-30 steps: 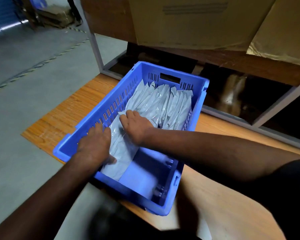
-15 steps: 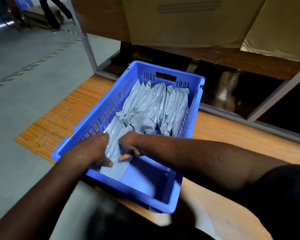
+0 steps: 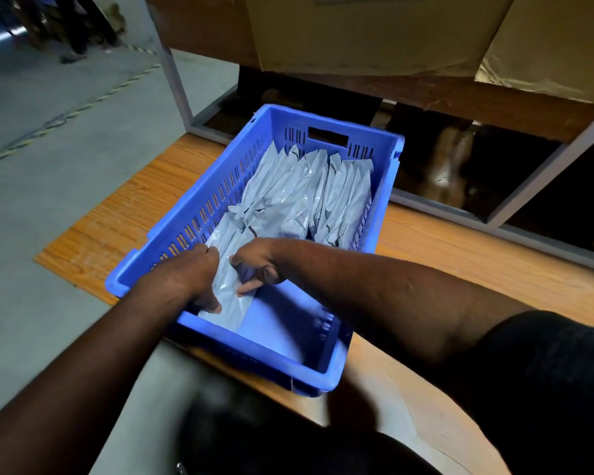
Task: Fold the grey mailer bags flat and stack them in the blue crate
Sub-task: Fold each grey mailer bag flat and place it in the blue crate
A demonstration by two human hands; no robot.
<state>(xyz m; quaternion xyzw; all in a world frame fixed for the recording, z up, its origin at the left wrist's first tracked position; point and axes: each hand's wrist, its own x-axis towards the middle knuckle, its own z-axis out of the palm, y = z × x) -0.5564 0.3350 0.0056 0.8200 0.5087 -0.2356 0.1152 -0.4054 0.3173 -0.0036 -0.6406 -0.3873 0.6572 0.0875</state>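
Cardboard boxes (image 3: 364, 32) fill the shelf above; a label at the top edge of one is cut off and cannot be read. Below, a wooden tabletop (image 3: 460, 255) carries the blue crate (image 3: 199, 214), whose far half holds a row of folded grey bags (image 3: 316, 193) standing on edge, packed side by side. A further grey bag (image 3: 228, 289) lies against the crate's near left wall. The left hand (image 3: 186, 272) curls over its left edge, thumb pressed on the plastic. The right hand (image 3: 256, 265), fingers bent, pinches the same bag just beside it.
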